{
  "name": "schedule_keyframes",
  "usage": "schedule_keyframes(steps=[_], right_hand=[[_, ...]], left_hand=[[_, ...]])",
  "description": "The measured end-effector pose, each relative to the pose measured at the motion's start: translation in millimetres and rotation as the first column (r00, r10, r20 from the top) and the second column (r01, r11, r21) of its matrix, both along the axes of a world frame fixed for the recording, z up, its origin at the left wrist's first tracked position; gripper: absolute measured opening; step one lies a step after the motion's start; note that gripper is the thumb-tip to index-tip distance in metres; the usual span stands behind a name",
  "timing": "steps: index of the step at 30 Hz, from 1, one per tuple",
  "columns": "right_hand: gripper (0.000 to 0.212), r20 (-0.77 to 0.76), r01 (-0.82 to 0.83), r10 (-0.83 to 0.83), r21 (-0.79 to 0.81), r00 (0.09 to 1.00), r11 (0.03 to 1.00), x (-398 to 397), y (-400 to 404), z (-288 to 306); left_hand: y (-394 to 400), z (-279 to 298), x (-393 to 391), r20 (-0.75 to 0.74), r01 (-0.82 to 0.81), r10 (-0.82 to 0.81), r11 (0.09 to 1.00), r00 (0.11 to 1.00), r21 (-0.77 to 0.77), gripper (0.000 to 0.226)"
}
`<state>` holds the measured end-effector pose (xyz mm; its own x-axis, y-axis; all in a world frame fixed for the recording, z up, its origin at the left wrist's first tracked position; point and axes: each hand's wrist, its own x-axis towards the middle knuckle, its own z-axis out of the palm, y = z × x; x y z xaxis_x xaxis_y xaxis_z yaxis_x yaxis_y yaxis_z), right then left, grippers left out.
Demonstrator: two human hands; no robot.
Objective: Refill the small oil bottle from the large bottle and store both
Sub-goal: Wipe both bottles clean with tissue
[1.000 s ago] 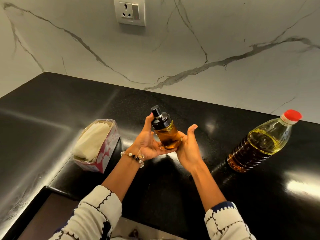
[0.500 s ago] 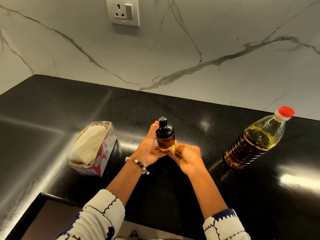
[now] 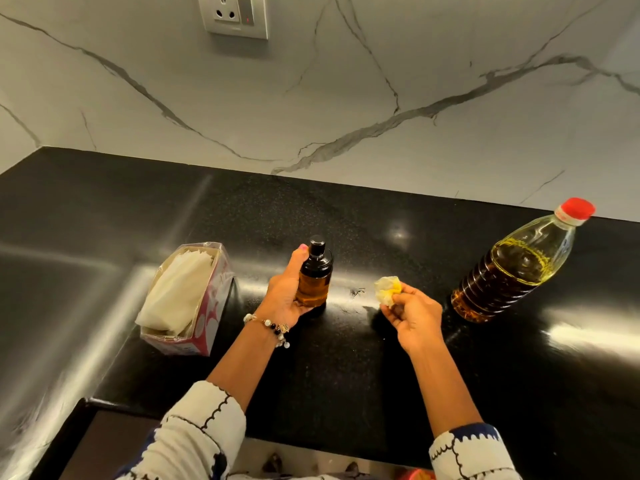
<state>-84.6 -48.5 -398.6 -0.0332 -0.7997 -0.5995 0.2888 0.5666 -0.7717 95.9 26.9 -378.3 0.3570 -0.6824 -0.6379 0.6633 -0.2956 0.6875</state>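
Left hand (image 3: 289, 296) wraps around the small oil bottle (image 3: 314, 276), which stands on the black counter (image 3: 346, 375). Right hand (image 3: 414, 317) pinches a crumpled tissue (image 3: 388, 289) just right of that bottle. Farther right stands the large bottle (image 3: 516, 268).

small amber bottle (image 3: 314, 278) upright; large bottle (image 3: 516, 265) capped

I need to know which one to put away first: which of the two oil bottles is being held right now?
The small amber bottle with the black pump top, gripped by the left hand; the large red-capped bottle stands untouched.
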Motion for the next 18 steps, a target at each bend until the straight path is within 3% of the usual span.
schedule_keyframes(steps=[2, 4, 6, 8, 11, 13, 16, 18], right_hand=[[0.028, -0.126, 0.019, -0.03, -0.082, 0.992, 0.996, -4, 2, -4], [0.023, -0.349, -0.011, -0.065, -0.211, 0.935, 0.977, -9, 6, -8], [0.021, -0.581, -0.117, -0.119, -0.352, 0.805, 0.928, -12, 9, -12], [0.022, -0.705, -0.247, -0.19, -0.468, 0.683, 0.849, -13, 10, -15], [0.023, -0.8, -0.395, -0.267, -0.518, 0.537, 0.759, -9, 6, -19], [0.024, -0.83, -0.466, -0.265, -0.507, 0.491, 0.725, -5, 2, -23], [0.025, -0.85, -0.608, -0.181, -0.487, 0.495, 0.628, 2, 0, -27], [0.022, -0.902, -0.755, -0.081, -0.401, 0.424, 0.519, 7, -2, -31]], left_hand=[[1, -3, 3, 0.062, 0.015, -0.016, 1.0, 0.998, 0.017, 0.034], [0, -6, 4, 0.117, 0.031, -0.034, 0.999, 0.993, 0.025, 0.038], [-1, -8, 4, 0.168, 0.024, -0.027, 0.999, 0.985, 0.021, 0.038], [-1, -10, 4, 0.211, 0.015, -0.021, 1.0, 0.977, 0.027, 0.043], [-1, -11, 5, 0.254, 0.005, -0.014, 0.999, 0.967, 0.037, 0.048], [0, -11, 9, 0.293, 0.008, -0.024, 0.998, 0.956, 0.055, 0.048], [3, -12, 12, 0.328, -0.01, -0.009, 0.998, 0.945, 0.055, 0.037], [4, -13, 13, 0.321, -0.003, -0.011, 0.999, 0.947, 0.042, 0.034]])
